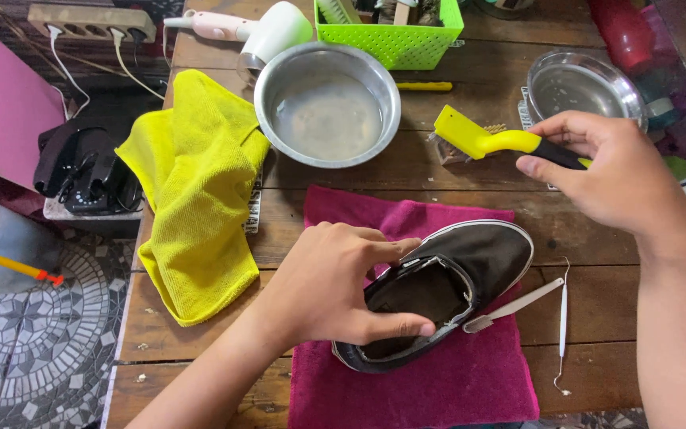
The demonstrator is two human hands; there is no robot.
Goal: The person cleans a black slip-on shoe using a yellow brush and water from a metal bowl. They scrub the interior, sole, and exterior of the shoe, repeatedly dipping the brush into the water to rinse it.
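Note:
A black slip-on shoe (pixel 486 258) with a white sole edge lies on a magenta towel (pixel 438 389) on the wooden table. My left hand (pixel 335 286) grips the shoe's heel and opening. My right hand (pixel 613 171) holds a yellow brush (pixel 478 139) with a black grip, raised above the table behind the shoe, its bristles pointing down.
A steel bowl of water (pixel 327 107) stands behind the towel, a yellow cloth (pixel 196 195) lies to its left. A second steel bowl (pixel 581 87), a green basket (pixel 395 32), a pink-and-white hair dryer (pixel 256 32), a white toothbrush (pixel 514 306) and a thin pick (pixel 563 326) are around.

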